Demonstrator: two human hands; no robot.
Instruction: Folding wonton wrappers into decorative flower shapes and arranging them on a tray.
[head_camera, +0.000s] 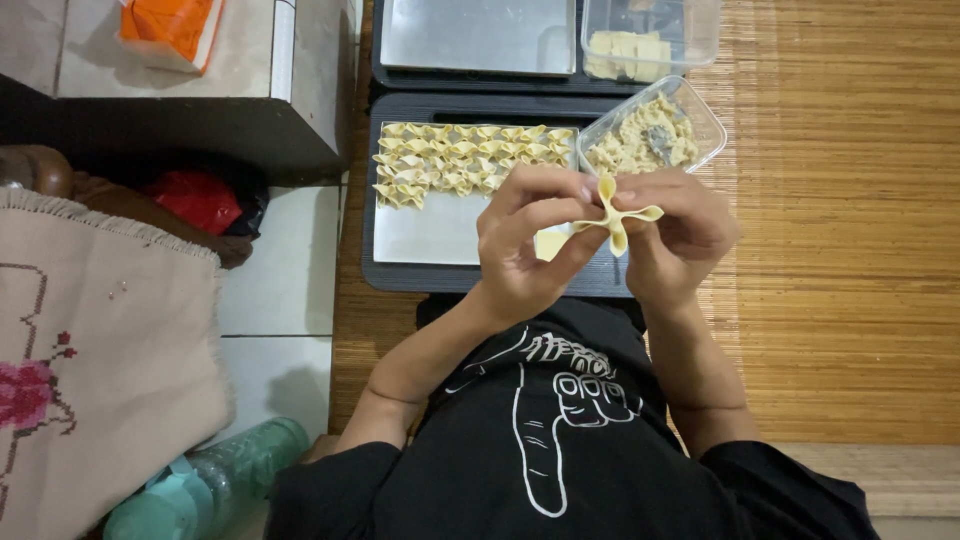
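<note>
- The dumpling (614, 213), a pale yellow wrapper folded into a four-armed cross, is held up in the air between both hands, above the near edge of the tray (440, 232).
- It sits right at the fingertips, not in either palm; its arms stick out up, down and to the right of the pinch.
- The left hand (525, 245) is curled, thumb and first fingers closed on the dumpling's left side, pinching the dough at its centre.
- The right hand (675, 235) meets it from the other side, fingertips pressed together on the same centre; the remaining fingers are folded in.
- The two hands touch or nearly touch at the fingertips, with the dumpling between them.
- On the tray, well behind the hands, lie rows of finished dumplings (470, 158) along the far edge; the nearer part of the tray is bare metal.
- A clear tub of filling (650, 130) with a spoon in it stands on the tray's right far corner, just beyond the right hand.
- A second tub with flat wrappers (630, 52) stands farther back, on another tray.
- A woven mat (830, 250) lies to the right.
</note>
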